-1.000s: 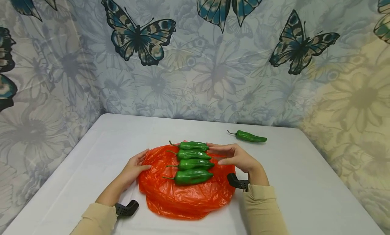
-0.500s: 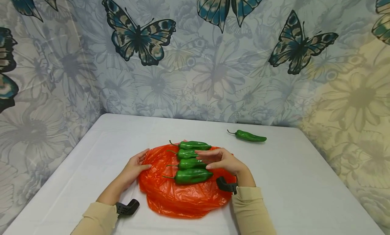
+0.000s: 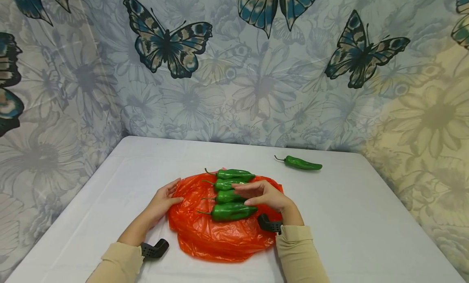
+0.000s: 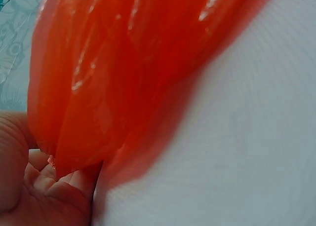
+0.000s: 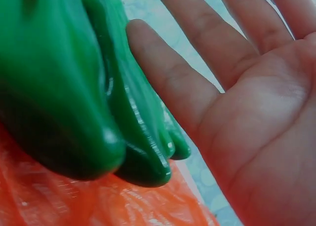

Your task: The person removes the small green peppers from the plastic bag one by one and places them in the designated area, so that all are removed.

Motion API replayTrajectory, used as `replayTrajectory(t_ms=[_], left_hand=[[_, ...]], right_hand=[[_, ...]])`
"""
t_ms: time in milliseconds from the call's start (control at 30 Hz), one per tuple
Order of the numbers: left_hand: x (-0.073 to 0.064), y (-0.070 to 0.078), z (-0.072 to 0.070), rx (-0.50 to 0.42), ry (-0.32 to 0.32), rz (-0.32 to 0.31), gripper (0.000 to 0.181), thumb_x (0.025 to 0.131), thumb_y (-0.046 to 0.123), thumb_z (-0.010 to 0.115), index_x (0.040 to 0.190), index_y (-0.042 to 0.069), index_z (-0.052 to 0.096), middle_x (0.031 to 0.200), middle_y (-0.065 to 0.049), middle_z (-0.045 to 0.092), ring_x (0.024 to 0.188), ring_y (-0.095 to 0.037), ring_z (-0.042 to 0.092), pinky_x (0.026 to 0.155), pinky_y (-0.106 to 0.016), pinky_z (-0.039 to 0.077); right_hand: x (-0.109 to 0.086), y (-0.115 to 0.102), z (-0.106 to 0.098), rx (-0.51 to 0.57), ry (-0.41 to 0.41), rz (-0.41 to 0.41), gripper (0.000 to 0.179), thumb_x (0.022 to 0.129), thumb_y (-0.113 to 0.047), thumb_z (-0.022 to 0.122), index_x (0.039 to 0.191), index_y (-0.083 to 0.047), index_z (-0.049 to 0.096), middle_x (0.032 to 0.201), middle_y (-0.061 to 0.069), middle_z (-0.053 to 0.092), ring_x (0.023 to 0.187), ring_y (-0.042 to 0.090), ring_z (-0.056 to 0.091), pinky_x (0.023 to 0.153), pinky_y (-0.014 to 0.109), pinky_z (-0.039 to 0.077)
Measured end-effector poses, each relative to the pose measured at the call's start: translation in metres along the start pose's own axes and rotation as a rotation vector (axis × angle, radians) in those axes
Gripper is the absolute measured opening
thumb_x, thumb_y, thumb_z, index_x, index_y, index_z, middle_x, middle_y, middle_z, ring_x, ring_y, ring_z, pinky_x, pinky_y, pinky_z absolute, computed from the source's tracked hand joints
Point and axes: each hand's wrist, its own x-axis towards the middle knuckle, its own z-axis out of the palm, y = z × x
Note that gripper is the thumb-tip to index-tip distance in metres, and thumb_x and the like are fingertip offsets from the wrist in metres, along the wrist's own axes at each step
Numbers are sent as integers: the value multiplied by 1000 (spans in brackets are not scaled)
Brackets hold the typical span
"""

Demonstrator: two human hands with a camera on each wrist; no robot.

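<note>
Head view: four green peppers lie side by side on a crumpled red plastic bag around the middle of the white table, stems towards its left edge, tips towards its right edge
Pepper row: the shared direction looks deliberate, and the soft folds beneath probably help stop the round bodies rolling
Left hand: holds the left margin of the bag, thumb over the top and fingers on the far side, probably to steady the thin film
Right hand: spread wide, fingers straight out over the two middle peppers, gripping nothing; whether it touches their skins cannot be told
Lone pepper: near the far edge, towards the far right corner, off the bag and well apart from the row
Far edge: patterned cloth rises behind it, so room past the lone pepper looks tight
Right side: a broad stretch of white surface runs from the bag to the right edge, ample for sideways movement
Left side: a narrower strip, partly taken up by the left forearm
</note>
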Motion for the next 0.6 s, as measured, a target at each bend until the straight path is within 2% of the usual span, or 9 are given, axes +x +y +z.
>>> replayTrajectory(t_ms=[233, 333, 467, 600], left_hand=[[0, 1, 0, 2, -4, 1, 66, 89, -2, 51, 147, 0, 19, 152, -22, 23, 139, -35, 27, 107, -40, 32], [-1, 1, 0, 5, -2, 0, 66, 89, -1, 51, 147, 0, 19, 152, -22, 23, 138, -35, 29, 106, -40, 33], [-1, 2, 0, 6, -1, 0, 66, 89, -2, 51, 147, -1, 19, 151, -23, 24, 138, -36, 30, 106, -40, 34], [0, 2, 0, 1, -5, 1, 66, 89, -2, 51, 147, -1, 19, 151, -23, 24, 138, -36, 29, 106, -40, 33]], right_hand=[[3, 9, 1, -2, -34, -15, 43, 85, -2, 63, 126, 6, 54, 139, 21, 45, 123, 15, 53, 101, 30, 46], [4, 12, 1, -27, -45, -8, 42, 84, -1, 63, 123, 12, 53, 138, 21, 46, 125, 12, 51, 102, 27, 45], [4, 14, 2, -71, -43, 39, 44, 83, -4, 65, 119, 17, 53, 136, 18, 50, 126, 8, 49, 102, 24, 44], [4, 18, 3, -95, -35, 63, 42, 82, -2, 66, 117, 17, 54, 135, 26, 48, 124, 6, 50, 98, 23, 47]])
